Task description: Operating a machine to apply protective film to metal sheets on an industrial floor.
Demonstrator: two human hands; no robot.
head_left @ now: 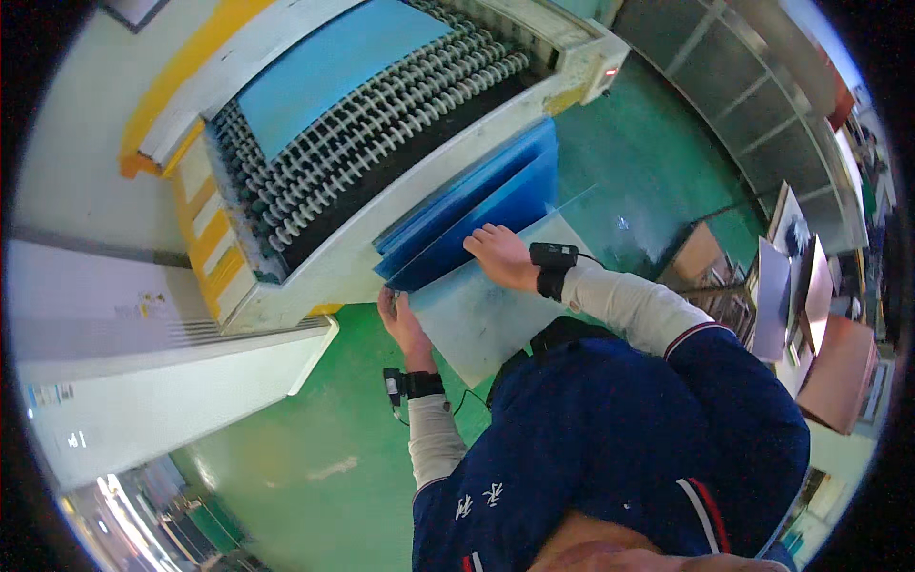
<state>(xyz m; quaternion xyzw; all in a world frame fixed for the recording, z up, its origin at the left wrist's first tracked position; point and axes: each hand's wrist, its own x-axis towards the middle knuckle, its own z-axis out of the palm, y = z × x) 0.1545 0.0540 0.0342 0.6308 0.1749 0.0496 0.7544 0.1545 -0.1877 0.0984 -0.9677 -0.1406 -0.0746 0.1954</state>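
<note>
Several blue sheets point(519, 191) lean on edge against the near side of a roller conveyor. My left hand point(408, 334) is at the left corner of the nearest blue sheet, fingers and thumb closed around that corner. Over the same sheet's near face, my right hand point(503, 257) has its fingers curled at the edge; part of its grip is hidden. Between my hands and my body is a pale translucent sheet point(486, 329), partly under my right wrist. A black strapped device sits on each wrist.
The roller conveyor point(381, 124) carries a light blue sheet point(334, 71). A white cabinet point(191, 381) stands at the left. To the right, a rack point(720, 272) holds panels, with copper-coloured sheets point(839, 372) beside it. The floor point(334, 448) is green.
</note>
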